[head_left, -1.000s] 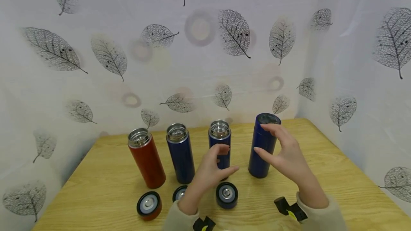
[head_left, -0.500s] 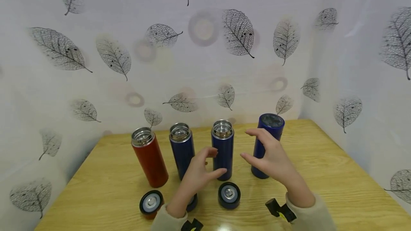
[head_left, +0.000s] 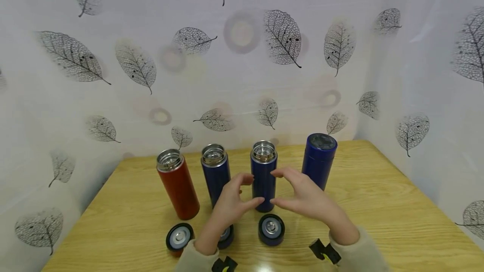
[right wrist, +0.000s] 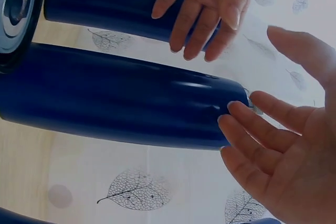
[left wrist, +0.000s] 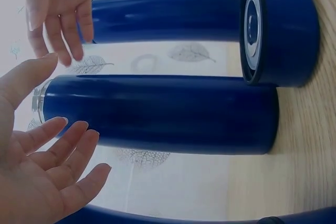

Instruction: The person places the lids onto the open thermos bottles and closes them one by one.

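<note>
Both my hands stand on either side of an open blue thermos (head_left: 264,179), whose steel neck shows at the top. My left hand (head_left: 231,202) has its fingers apart and bent loosely, holding nothing. Facing it from the other side, my right hand (head_left: 304,194) also holds nothing, thumb and fingers spread. In both wrist views the fingertips are close to the thermos body; whether they touch it I cannot tell. Its blue lid (head_left: 271,229) lies upside down on the table just in front, showing a grey and metal inside.
A capped blue thermos (head_left: 320,158) stands to the right, partly behind my right hand. To the left stand an open blue thermos (head_left: 215,175) and an open red one (head_left: 177,188). Their lids, one blue (head_left: 226,238) and one red (head_left: 179,238), lie before them on the wooden table (head_left: 113,221).
My right hand has moved left, from the capped thermos to the open blue thermos. My left hand has shifted slightly left, off the front of that open thermos. The view has turned slightly left.
</note>
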A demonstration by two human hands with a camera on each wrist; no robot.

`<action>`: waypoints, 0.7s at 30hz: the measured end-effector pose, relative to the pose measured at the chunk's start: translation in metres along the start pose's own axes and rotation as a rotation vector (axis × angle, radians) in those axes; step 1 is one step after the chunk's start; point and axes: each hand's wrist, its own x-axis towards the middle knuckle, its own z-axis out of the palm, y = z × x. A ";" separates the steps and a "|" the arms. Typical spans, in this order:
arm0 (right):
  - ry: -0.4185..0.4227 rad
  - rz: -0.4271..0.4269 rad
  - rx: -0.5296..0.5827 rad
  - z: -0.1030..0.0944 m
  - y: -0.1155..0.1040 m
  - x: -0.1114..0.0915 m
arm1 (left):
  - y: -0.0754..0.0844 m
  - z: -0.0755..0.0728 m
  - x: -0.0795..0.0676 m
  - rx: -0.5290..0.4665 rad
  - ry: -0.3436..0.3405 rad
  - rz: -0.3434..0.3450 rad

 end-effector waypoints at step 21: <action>-0.474 0.017 -0.090 0.037 0.012 0.002 | -0.001 -0.002 -0.001 0.018 0.014 0.015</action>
